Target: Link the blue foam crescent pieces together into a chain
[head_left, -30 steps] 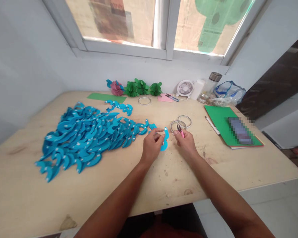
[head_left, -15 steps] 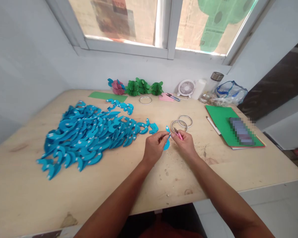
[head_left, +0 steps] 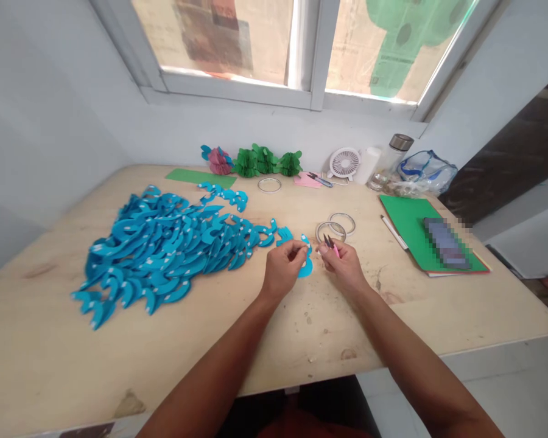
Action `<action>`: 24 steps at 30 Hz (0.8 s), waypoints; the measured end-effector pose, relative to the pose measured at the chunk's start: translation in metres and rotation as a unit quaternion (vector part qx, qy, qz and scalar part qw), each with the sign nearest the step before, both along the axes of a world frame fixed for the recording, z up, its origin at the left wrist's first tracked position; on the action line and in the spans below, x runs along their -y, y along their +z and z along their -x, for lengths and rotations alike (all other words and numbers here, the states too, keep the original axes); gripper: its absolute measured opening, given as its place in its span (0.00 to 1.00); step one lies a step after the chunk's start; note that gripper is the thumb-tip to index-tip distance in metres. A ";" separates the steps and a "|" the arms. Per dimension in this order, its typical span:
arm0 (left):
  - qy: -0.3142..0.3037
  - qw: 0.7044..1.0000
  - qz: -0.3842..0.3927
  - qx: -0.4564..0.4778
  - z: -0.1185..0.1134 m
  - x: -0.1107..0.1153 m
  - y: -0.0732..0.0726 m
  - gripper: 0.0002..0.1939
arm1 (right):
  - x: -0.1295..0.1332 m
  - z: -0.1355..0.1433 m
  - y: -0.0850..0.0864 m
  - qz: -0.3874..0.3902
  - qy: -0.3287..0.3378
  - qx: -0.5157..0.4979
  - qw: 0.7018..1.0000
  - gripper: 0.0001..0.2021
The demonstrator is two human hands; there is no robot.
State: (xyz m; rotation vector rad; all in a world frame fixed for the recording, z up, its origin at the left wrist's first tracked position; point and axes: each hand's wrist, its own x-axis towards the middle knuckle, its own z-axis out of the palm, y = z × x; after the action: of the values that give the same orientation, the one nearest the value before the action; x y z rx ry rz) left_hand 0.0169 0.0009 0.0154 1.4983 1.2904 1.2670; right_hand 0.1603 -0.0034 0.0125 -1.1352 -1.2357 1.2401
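My left hand [head_left: 283,266] pinches a curved blue paper piece [head_left: 305,267] with small white patches, near the middle of the table. To its right, my right hand [head_left: 344,263] is closed around small pink-handled snips [head_left: 332,244], their dark blades pointing up and away from me. A tiny white bit shows at the right fingertips, too small to make out. The two hands are a short gap apart. Left of them lies a large heap of folded blue paper pieces [head_left: 164,243] with white patches. Two tape rings [head_left: 330,233] lie just beyond my right hand.
Along the wall stand green paper shapes [head_left: 265,159], a pink-and-blue one [head_left: 219,161], a small fan [head_left: 344,163] and a bottle [head_left: 395,155]. Scissors [head_left: 320,179] rest on pink paper. At the right, a blurred phone-like object [head_left: 445,242] lies on green sheets [head_left: 402,225].
My right hand has moved slightly right, away from the blue piece, which stays at my left hand. The gap between the hands has widened. The view has shifted slightly.
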 end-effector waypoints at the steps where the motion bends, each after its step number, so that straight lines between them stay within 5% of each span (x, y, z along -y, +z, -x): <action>1: -0.007 1.000 0.015 0.023 0.000 -0.001 -0.001 0.08 | 0.000 -0.001 0.001 -0.008 -0.014 0.005 1.000 0.15; 7: -0.072 0.988 0.080 0.111 0.000 -0.005 -0.005 0.08 | 0.000 -0.001 0.005 -0.090 -0.048 0.093 0.990 0.12; 24: -0.129 0.937 0.200 0.255 0.003 -0.003 0.004 0.11 | -0.001 -0.011 0.007 -0.245 0.027 0.217 0.944 0.08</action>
State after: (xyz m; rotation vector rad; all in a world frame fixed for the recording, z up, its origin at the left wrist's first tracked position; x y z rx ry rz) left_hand 0.0135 0.0041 0.0191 0.9295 0.9011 1.0478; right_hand 0.1711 -0.0026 0.0199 -1.0278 -1.7949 0.6652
